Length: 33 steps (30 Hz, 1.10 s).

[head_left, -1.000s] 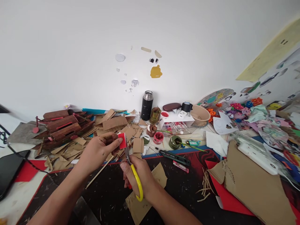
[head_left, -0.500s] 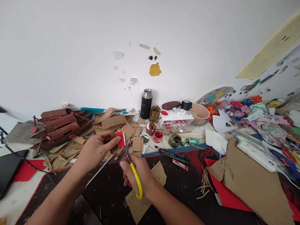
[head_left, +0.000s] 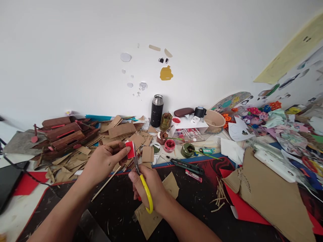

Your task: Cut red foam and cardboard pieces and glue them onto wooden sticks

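Note:
My left hand (head_left: 104, 161) pinches a small red ridged piece (head_left: 130, 150) between thumb and fingers. A pale strip shows along the right edge of that piece. In my right hand (head_left: 148, 188) are scissors (head_left: 147, 194) with yellow handles, pointing up and away from me. Their blades meet the piece's right edge, and whether they are fully closed is hard to tell. Below my right hand, a sheet of brown card (head_left: 172, 185) lies on the dark mat (head_left: 121, 215).
Brown model boats (head_left: 63, 134) and cardboard scraps (head_left: 122, 130) fill the back left. A black flask (head_left: 156, 112), paint pots (head_left: 169, 145) and a cutter (head_left: 187, 166) stand or lie beyond my hands. Large cardboard (head_left: 272, 198) is at right.
The view has shifted very slightly. Both hands, the red piece and the scissors keep nearly the same positions.

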Motion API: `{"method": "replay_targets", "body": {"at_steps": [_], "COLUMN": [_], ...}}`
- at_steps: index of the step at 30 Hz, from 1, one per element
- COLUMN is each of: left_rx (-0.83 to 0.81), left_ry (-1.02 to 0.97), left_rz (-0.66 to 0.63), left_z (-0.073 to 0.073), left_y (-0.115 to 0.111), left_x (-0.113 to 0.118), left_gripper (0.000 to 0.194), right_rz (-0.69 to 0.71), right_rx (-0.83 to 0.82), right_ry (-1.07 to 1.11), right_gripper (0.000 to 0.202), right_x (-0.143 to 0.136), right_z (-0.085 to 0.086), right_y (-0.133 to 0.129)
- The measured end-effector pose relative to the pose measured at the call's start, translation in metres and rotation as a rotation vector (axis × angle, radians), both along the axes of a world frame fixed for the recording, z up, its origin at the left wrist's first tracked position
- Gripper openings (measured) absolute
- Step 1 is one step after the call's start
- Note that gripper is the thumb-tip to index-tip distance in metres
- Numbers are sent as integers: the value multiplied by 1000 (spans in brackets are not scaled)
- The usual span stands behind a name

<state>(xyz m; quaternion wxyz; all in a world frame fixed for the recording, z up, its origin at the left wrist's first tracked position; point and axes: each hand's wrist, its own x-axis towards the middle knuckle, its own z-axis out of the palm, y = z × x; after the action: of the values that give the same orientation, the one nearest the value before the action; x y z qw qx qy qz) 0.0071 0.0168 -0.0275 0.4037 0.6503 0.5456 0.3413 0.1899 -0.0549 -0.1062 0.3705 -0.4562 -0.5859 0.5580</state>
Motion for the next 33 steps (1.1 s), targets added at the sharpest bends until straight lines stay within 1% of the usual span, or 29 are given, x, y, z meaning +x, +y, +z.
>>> {"method": "replay_targets", "body": {"at_steps": [10,16,23,33], "left_rx": [-17,-29,-44,-46], "left_ry": [-39,-58,-74,-68], "left_rz": [13,23,35,38], "left_z": [-10,-11,-11,-17], "left_y": [2,2,2,3], "left_x": [-1,1,4,2], "left_gripper": [43,41,40,39], "right_rz": [0,-12,-24,-38], "right_rx": [-19,-40,-63,-107], "right_ry": [-11,-54,-38,-105], "right_gripper": [52,49,44,37], "right_x": [1,1,-1,-3], "right_z": [2,7,4,10], "right_y": [1,2,2,4]}}
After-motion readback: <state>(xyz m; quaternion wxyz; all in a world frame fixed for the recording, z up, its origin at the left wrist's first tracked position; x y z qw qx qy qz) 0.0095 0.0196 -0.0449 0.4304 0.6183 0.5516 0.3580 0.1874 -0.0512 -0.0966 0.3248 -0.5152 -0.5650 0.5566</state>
